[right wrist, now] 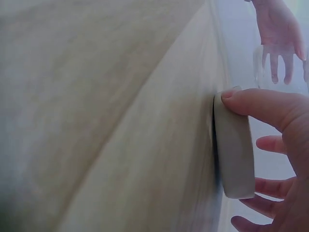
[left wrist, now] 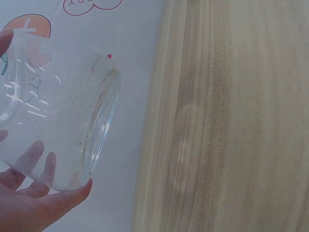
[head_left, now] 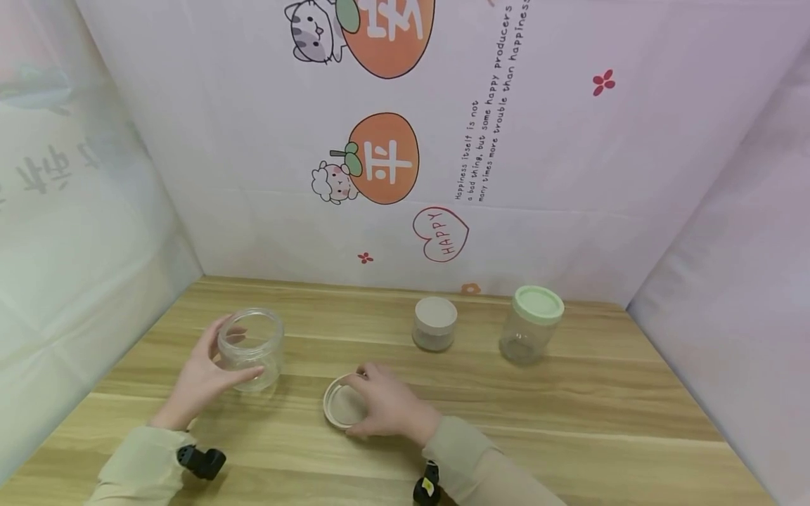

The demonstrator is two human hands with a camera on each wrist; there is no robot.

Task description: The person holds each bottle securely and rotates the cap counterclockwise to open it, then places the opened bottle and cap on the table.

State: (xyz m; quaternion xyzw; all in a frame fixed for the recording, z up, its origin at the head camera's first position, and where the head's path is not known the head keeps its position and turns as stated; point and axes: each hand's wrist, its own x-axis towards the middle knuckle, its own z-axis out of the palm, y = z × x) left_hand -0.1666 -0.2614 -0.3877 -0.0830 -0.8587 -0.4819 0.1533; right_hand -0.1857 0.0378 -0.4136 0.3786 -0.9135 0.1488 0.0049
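Observation:
My left hand (head_left: 202,376) holds a clear, lidless jar (head_left: 268,362) at the left, thumb on the near side and fingers around the far side. In the left wrist view, backdrop shows between the base of the jar (left wrist: 63,106) and the wooden tabletop. Right of the jar, my right hand (head_left: 392,404) grips a round beige lid (head_left: 344,409) by its rim, its hollow inside facing up. The right wrist view has the lid (right wrist: 235,150) close over the tabletop, with the thumb (right wrist: 260,104) on its edge.
A small clear jar with a beige lid (head_left: 435,316) stands behind my right hand. Farther right is a taller clear jar with a pale green lid (head_left: 538,303). A printed white cloth (head_left: 538,232) rises behind the wooden table (head_left: 569,436), with cloth on both sides.

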